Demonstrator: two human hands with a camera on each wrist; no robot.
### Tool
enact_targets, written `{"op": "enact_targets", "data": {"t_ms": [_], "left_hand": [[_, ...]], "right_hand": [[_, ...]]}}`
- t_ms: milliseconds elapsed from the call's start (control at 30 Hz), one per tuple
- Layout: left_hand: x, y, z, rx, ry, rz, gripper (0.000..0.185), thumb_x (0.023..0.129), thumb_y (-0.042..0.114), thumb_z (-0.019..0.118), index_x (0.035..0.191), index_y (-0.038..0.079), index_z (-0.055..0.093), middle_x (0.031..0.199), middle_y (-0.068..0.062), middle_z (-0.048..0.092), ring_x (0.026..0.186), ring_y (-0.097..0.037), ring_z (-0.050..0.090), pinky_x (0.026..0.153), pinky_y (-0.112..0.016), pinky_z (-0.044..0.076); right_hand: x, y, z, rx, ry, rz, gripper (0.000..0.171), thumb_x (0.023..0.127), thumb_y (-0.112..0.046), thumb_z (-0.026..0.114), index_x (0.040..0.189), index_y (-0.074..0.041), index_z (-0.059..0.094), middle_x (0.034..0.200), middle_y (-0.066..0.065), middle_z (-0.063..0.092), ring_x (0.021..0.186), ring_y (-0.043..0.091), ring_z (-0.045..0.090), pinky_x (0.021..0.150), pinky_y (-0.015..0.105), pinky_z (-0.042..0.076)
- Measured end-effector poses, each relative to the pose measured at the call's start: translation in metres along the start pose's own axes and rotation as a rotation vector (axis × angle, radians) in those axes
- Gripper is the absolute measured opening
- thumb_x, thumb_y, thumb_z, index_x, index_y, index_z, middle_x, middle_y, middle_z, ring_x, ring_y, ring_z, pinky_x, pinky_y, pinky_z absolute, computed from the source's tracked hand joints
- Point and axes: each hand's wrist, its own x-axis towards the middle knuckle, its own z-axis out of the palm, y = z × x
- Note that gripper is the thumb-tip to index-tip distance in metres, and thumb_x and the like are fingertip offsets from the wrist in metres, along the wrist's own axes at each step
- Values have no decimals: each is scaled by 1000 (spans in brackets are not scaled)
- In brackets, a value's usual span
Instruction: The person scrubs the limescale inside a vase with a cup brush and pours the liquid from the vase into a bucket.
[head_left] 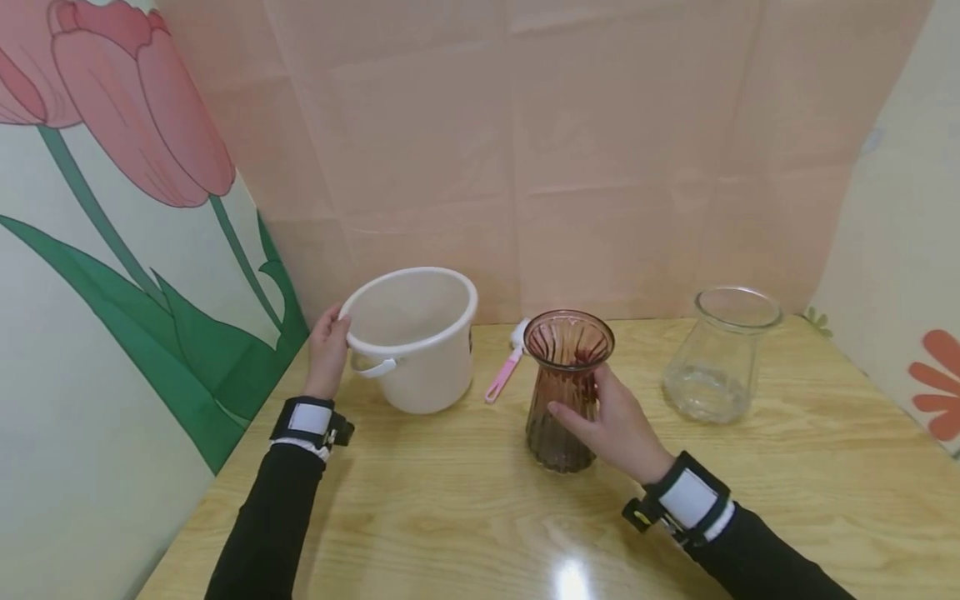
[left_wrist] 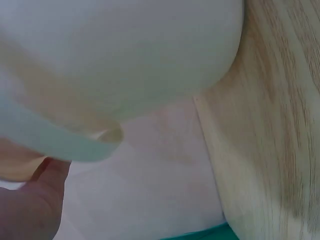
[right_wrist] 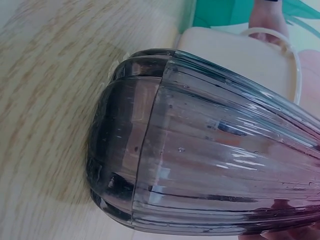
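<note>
My left hand (head_left: 327,354) grips the rim of a white plastic bucket (head_left: 427,379) at its left side. The bucket tilts a little toward me, its handle hanging at the front left. In the left wrist view, a finger (left_wrist: 37,210) shows at the rim. With my right hand (head_left: 626,429) I hold a purple-brown ribbed glass vase (head_left: 551,442) by its right side, thumb across the front and fingers behind. The vase is upright; in the right wrist view a level line of clear liquid (right_wrist: 122,135) crosses its base.
A clear glass vase (head_left: 708,367) stands at the back right with some liquid low inside. Between bucket and purple vase lies a tool with a pink handle (head_left: 502,379) and white head. A pink sheet (head_left: 600,167) hangs behind the wooden table (head_left: 450,525).
</note>
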Motion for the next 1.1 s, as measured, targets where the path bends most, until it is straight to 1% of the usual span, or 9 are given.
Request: {"op": "enact_targets", "data": {"t_ms": [200, 267, 433, 500, 633, 767, 867, 1000, 1100], "left_hand": [[0, -6, 3, -43, 27, -12, 49, 103, 19, 43, 145, -4, 36, 145, -19, 41, 131, -29, 42, 109, -37, 33], [-5, 0, 4, -43, 25, -31, 49, 103, 18, 42, 146, -4, 35, 147, -19, 40, 132, -28, 41, 109, -37, 33], [-6, -2, 6, -28, 36, -37, 50, 103, 21, 41, 147, 0, 35, 147, -16, 41, 132, -27, 42, 108, -38, 34], [-3, -10, 7, -25, 45, -22, 51, 103, 24, 42, 147, 1, 35, 147, -15, 42, 131, -26, 43, 108, -38, 35], [-4, -12, 10, -28, 51, -11, 51, 102, 23, 42, 147, 1, 35, 146, -16, 42, 131, -28, 43, 108, -39, 36], [-4, -15, 12, -33, 66, -10, 49, 102, 22, 42, 147, 1, 37, 145, -16, 44, 129, -28, 45, 107, -39, 37], [-3, -16, 16, -47, 82, 3, 48, 101, 20, 43, 144, 0, 41, 144, -16, 45, 127, -29, 46, 105, -40, 39], [-1, -16, 21, -59, 94, 30, 45, 100, 17, 43, 141, -1, 46, 141, -18, 47, 125, -31, 48, 103, -42, 41], [-1, -17, 23, -52, 96, 34, 44, 100, 17, 44, 141, 0, 47, 140, -17, 49, 124, -30, 49, 102, -41, 42]], "right_hand": [[-1, 1, 1, 11, -4, 23, 81, 86, -32, 75, 148, -8, 27, 142, 23, 43, 122, 42, 49, 92, 59, 45], [-1, 1, 3, 18, 6, 20, 83, 85, -33, 77, 148, -9, 27, 141, 22, 45, 122, 42, 49, 94, 59, 44], [0, 4, 7, 10, 47, 20, 88, 81, -36, 80, 147, -10, 29, 137, 21, 49, 120, 41, 52, 95, 59, 43], [0, 5, 7, -8, 60, 20, 88, 81, -36, 80, 147, -10, 28, 135, 22, 50, 118, 41, 53, 93, 59, 44], [1, 7, 9, -28, 86, 0, 86, 81, -31, 81, 145, -7, 29, 132, 23, 51, 114, 42, 55, 91, 59, 46], [2, 9, 11, -13, 101, -10, 82, 81, -25, 81, 142, -5, 30, 129, 24, 53, 113, 41, 56, 90, 57, 47], [3, 12, 10, 9, 107, -20, 82, 81, -21, 81, 142, -5, 29, 127, 23, 53, 112, 39, 56, 91, 55, 47], [5, 17, 9, 45, 108, -39, 83, 82, -17, 80, 144, -5, 26, 129, 21, 52, 116, 37, 54, 95, 54, 45], [7, 21, 8, 73, 102, -47, 82, 83, -14, 78, 145, -5, 25, 131, 20, 50, 119, 35, 52, 98, 52, 43]]}}
